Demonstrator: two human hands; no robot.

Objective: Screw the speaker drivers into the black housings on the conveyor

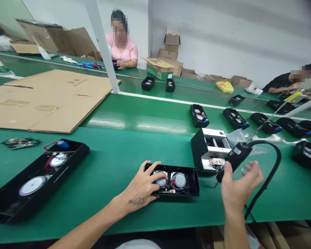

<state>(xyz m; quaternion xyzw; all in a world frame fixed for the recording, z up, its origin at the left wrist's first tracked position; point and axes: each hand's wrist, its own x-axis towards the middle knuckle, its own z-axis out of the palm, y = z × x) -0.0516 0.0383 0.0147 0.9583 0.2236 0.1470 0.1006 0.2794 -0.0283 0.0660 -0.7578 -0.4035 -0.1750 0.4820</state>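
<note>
My left hand (pixel 142 185) grips the left end of a small black speaker housing (pixel 191 181) on the green bench, thumb at its near edge and fingers reaching over its far side. Inside the housing sit two round speakers with red and black wires. My right hand (pixel 239 190) is open, fingers spread and palm turned up, with its thumb at a black electric screwdriver (pixel 237 155) that tilts with its bit down left. A thick black cable loops from the screwdriver. Behind it stands a black and white screw feeder (pixel 209 150).
A longer black speaker housing (pixel 38 181) lies at left, near a pile of circuit boards (pixel 20 142). Flattened cardboard (pixel 49 100) covers the far left. Several housings (pixel 235 118) line the conveyor at right. Across it sit a person in pink (pixel 123 52) and another in black (pixel 280 83).
</note>
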